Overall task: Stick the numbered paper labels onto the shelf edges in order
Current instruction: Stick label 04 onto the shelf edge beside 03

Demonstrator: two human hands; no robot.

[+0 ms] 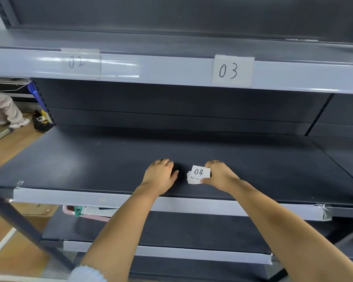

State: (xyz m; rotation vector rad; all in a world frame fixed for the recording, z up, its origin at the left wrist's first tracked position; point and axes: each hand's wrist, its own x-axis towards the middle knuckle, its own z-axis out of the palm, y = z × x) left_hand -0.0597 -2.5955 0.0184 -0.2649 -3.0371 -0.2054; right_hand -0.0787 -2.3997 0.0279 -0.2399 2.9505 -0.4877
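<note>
Both hands out over the dark grey middle shelf deck [90, 159], near its front. Right hand [218, 176] pinches a small stack of white paper labels [196, 177], thumb on the near edge, fingers curled at the far right side; top slip reads 04 in handwriting. Left hand [161, 176] lies just beside the stack, left of it, curled loosely with fingertips on the deck, gripping nothing visible.

Upper shelf's pale grey front edge strip [171, 72] already carries the white 02 label [81, 63], far left under clear tape, and the white 03 label [232, 71], far right. Middle shelf's pale front strip [69, 197] looks unlabelled.

Handling, as judged: slips are featherlight, thin, floppy, easily creased, likely to slide on one another. Best peel 04 off by a corner or short edge, pinched lightly, other hand steadying the stack. Whether they have sticky backs can't be told
</note>
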